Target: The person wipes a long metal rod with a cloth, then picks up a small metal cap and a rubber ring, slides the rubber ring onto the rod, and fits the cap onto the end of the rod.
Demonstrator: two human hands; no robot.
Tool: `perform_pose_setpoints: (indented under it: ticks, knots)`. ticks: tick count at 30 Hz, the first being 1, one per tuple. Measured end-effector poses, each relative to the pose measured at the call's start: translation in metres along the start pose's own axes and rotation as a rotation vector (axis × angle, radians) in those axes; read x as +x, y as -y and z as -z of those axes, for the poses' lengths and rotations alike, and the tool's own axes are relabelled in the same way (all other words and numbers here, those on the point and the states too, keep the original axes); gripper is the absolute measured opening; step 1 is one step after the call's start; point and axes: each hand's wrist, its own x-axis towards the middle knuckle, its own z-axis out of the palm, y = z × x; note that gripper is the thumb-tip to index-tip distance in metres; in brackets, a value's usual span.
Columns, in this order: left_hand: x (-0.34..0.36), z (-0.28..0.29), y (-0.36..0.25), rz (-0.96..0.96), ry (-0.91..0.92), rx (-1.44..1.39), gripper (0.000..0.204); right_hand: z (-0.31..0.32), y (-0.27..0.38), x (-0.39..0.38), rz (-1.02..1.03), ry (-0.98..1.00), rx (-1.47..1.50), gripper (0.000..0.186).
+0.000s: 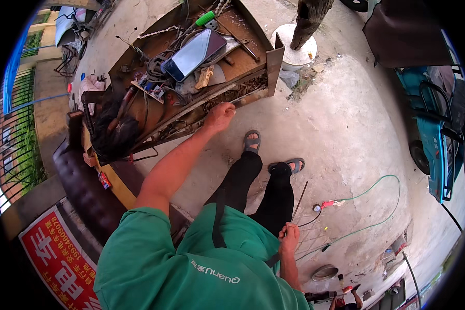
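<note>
My left hand [219, 117] is at the front edge of a rusty metal workbench [243, 106], beside its narrow trough of small rusty parts [250, 87]. The fingers are curled in, and whatever they may hold is hidden. Low on the right, my right hand [289, 236] is closed around a thin dark rod [299, 200] that points up and away from me. On the bench top lie a smartphone [194, 56], a green-handled tool [205, 19], tangled cables [156, 66] and a small circuit board [149, 91].
A white bucket [296, 51] with a wooden post in it stands beyond the bench's right end. On the concrete floor lies a green hose [398, 194] with a red fitting [329, 204]. A blue vehicle [431, 147] is at far right, a brown padded seat [85, 188] at left.
</note>
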Motion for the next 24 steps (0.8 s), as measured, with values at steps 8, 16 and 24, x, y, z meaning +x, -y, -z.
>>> perform_pose_setpoints:
  ticks: [8,16,24]
  knots:
    - [0.067,-0.003,0.031,0.081,0.001,0.059,0.028,-0.014,-0.11,0.088,0.064,0.0,-0.156,0.012]
    - [0.091,-0.015,0.066,-0.182,-0.085,0.244,0.022,-0.039,-0.135,0.139,0.315,-0.043,-0.776,0.017]
    - [0.154,-0.016,0.143,-0.487,-0.321,1.006,0.024,-0.06,-0.13,0.139,0.456,-0.061,-1.221,0.017]
